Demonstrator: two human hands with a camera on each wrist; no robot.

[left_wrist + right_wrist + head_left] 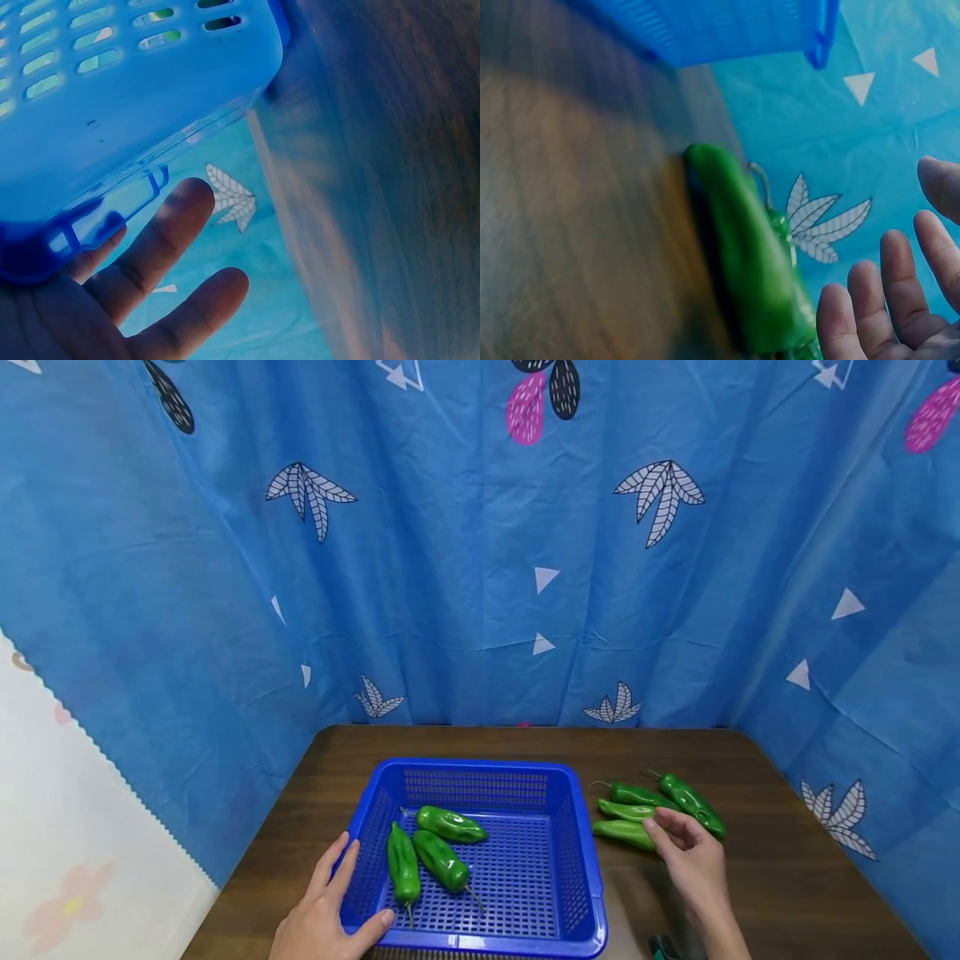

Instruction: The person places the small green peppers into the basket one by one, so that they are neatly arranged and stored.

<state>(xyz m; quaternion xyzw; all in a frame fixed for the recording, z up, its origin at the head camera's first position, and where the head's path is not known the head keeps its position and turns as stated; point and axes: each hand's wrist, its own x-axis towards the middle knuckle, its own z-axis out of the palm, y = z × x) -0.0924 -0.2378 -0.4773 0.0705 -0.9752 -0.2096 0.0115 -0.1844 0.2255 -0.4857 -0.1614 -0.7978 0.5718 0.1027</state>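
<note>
A blue perforated basket (491, 947) holds three green peppers, grouped at its left side: one upright-lying pepper (403, 864), another (442, 860) beside it and one (452, 824) behind. My left hand (322, 906) rests at the basket's front left corner, thumb over the rim, fingers extended along the outside. Right of the basket lie several more peppers, among them a light green one (624, 833) and a darker one (692, 804). Over their near side is my right hand (693, 864), fingers slightly bent; in the right wrist view its fingers (906, 285) are apart, beside a pepper (746, 255), gripping nothing.
A brown wooden table (780, 893) bears everything. Near its front edge, by my right forearm, is a small dark object (663, 947). A blue patterned curtain (480, 568) hangs behind and at both sides, with a pale cloth (75, 827) at the left.
</note>
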